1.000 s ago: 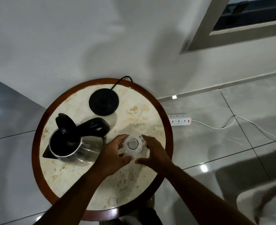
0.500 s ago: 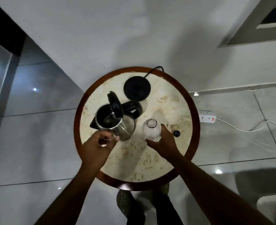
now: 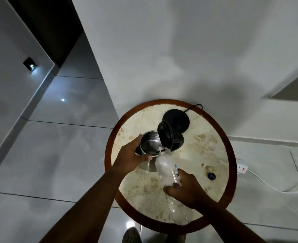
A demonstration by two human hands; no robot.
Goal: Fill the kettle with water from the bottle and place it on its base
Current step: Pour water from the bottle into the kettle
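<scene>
A steel kettle [image 3: 151,143] with its black lid raised stands on the round marble table [image 3: 206,151]. My left hand [image 3: 132,156] grips the kettle's left side near the rim. My right hand [image 3: 186,189] holds a clear plastic water bottle [image 3: 165,168], tilted with its open neck over the kettle's mouth. The black round base [image 3: 179,120] lies behind the kettle at the table's far edge, its cord running off the back. The bottle's blue cap [image 3: 211,176] lies on the table to the right.
The table has a dark wooden rim and stands against a white wall. A white power strip [image 3: 242,168] with a red switch lies on the tiled floor at the right, with a white cable trailing away. A shoe [image 3: 131,235] shows below the table.
My right hand has lifted the bottle off the table and tipped its neck over the kettle. My left hand has closed on the kettle's side. The view has shifted, putting the table lower right.
</scene>
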